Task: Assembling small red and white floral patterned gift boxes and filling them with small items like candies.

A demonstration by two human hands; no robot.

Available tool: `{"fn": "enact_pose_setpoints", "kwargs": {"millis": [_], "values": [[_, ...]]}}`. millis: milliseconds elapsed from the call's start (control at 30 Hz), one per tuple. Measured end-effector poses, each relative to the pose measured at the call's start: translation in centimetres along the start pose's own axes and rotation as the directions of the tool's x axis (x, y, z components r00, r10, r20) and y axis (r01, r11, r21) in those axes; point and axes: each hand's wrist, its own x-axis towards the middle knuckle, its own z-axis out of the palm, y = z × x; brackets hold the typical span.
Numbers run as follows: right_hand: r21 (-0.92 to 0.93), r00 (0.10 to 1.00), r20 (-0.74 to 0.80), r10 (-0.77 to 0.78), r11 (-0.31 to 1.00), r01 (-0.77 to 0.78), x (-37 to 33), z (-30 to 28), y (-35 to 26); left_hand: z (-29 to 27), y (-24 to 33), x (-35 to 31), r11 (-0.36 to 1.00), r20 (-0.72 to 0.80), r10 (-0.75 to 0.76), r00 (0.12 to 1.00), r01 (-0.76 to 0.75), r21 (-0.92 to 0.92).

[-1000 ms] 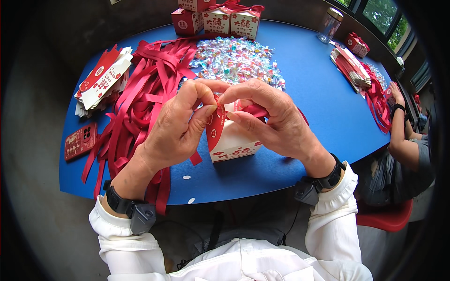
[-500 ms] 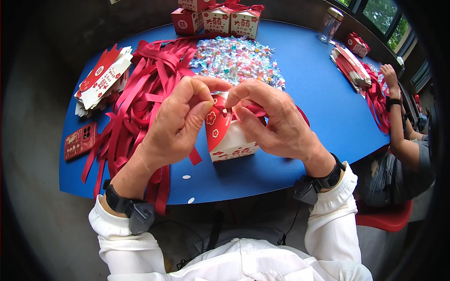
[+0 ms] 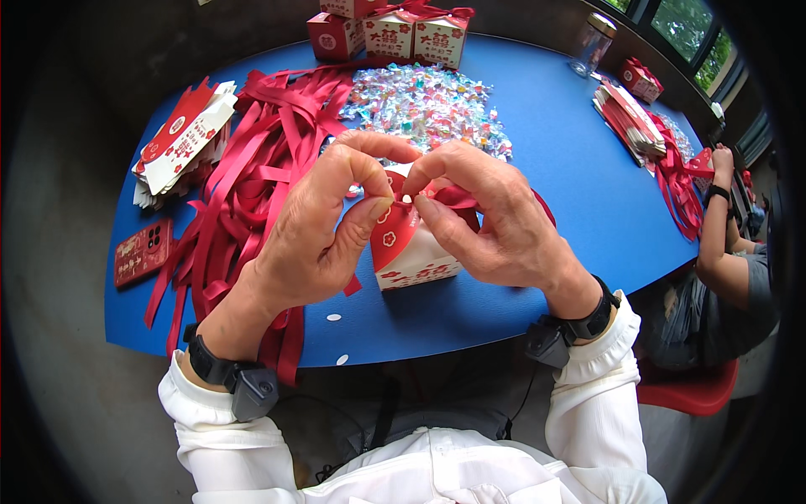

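Observation:
A small white and red gift box (image 3: 417, 262), printed with flowers, stands upright on the blue table (image 3: 579, 193) in front of me. A dark red ribbon (image 3: 457, 198) runs across its gathered top. At the box's top left, my left hand (image 3: 315, 223) pinches the ribbon between thumb and forefinger. From the other side my right hand (image 3: 502, 220) closes thumb and fingertips on the ribbon, close to the left fingertips. The curled fingers partly hide the ribbon's crossing and the box top.
To the left lie loose red ribbons (image 3: 252, 160), flat folded cartons (image 3: 191, 139) and a red phone (image 3: 143, 252). Wrapped candies (image 3: 432, 105) cover the far middle, before finished boxes (image 3: 390, 38). A jar (image 3: 592, 44) stands far right; a co-worker's arm (image 3: 716, 227) is at the right edge.
My left fingertips have shifted slightly right and down, nearer the right ones at the box top. The co-worker's hand at the right has lowered.

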Motion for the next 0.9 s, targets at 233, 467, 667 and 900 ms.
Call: {"fn": "enact_pose_setpoints", "kwargs": {"millis": [233, 467, 667, 900], "values": [[-0.024, 1.000, -0.008, -0.026, 0.999, 0.025, 0.1, 0.0, 0.1, -0.1, 0.2, 0.1, 0.997, -0.057, 0.022, 0.998, -0.018, 0.075], [-0.073, 0.999, 0.041, 0.025, 0.997, -0.022, 0.1, -0.2, -0.1, -0.3, 0.5, -0.4, 0.978, -0.082, -0.207, 0.975, 0.202, -0.057], [-0.089, 0.998, 0.054, 0.017, 0.996, -0.013, 0.0, -0.2, 0.2, -0.4, 1.5, 0.5, 0.958, 0.019, -0.125, 0.992, 0.115, 0.263], [-0.039, 0.997, 0.070, 0.045, 0.998, -0.042, -0.2, -0.4, 0.2, 0.2, 0.9, 0.2, 0.965, 0.022, -0.058, 0.998, 0.050, 0.258]]}}
